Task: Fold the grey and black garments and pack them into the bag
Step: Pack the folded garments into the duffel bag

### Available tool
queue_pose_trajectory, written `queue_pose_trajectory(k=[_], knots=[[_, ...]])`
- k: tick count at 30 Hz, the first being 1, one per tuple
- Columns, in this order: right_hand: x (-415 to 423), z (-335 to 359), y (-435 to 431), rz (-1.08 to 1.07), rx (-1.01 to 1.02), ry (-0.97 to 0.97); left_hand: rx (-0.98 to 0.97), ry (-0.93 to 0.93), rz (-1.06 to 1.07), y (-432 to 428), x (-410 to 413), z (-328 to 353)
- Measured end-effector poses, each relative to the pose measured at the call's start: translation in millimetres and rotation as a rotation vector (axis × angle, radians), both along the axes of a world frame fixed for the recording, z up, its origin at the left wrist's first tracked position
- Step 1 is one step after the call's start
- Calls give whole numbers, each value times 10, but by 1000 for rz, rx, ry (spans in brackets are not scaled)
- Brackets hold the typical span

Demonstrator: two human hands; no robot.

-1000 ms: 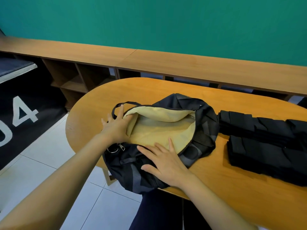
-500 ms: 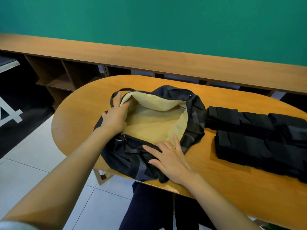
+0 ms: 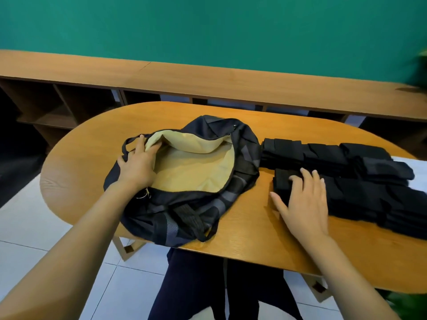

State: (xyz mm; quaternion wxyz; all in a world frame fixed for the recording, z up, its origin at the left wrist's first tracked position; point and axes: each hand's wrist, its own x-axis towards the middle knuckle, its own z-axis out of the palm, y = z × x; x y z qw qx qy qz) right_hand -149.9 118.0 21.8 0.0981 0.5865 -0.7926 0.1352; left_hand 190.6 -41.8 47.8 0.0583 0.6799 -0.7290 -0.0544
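While the left hand (image 3: 138,166) grips the yellow-lined rim of the limp black bag (image 3: 208,204) | right hand (image 3: 305,202), fingers (image 3: 308,181) straight, rests on flat-folded black garments (image 3: 369,199) at 3 o'clock | oval wood-grain table (image 3: 249,227)

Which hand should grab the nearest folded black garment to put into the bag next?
Right. The right hand rests flat, fingers spread, on the near stack of folded black garments. The left hand is busy gripping the rim of the bag, holding its yellow-lined mouth open.

Open bag (image 3: 245,158) beside folded garments (image 3: 360,181)
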Motion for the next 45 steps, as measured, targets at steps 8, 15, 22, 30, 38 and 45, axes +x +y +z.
queue_pose_trajectory(k=[8,15,22,30,38,45], knots=[[140,205,129,43,283,91,-1,11,-1,-9,36,-24],[-34,311,-10,94,401,-91,0,19,-20,-8,41,-34],[25,136,-62,158,533,-240,-8,22,-13,-4,45,-34],[-29,128,-83,129,427,-312,-12,54,-31,-7,63,-20],[132,85,-71,106,243,-417,-7,84,-45,-11,82,3],[191,336,-66,112,-15,-722,-8,117,-69,-40,140,9]])
